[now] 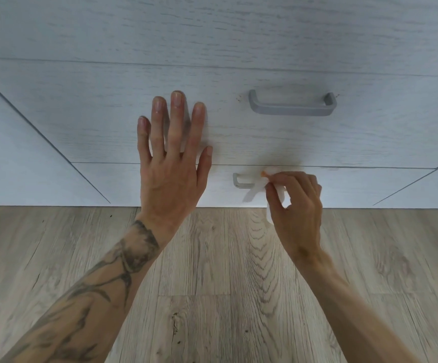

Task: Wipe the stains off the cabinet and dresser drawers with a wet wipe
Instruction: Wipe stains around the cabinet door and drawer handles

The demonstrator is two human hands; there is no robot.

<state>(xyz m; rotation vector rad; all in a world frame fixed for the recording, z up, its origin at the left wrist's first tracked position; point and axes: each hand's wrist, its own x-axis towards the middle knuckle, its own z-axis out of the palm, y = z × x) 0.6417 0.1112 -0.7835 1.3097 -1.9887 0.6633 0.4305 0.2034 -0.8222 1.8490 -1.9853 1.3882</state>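
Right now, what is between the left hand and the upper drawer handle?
In the head view, only bare drawer front, with a small dark speck, separates the left hand from the upper handle.

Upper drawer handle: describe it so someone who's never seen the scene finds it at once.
Start at the pale wood-grain dresser front above the plank floor. On the taller upper drawer, right of the flat open left hand, sits a grey bar handle. Unlike the lower handle, it is fully visible, not half hidden by the right hand and wipe.
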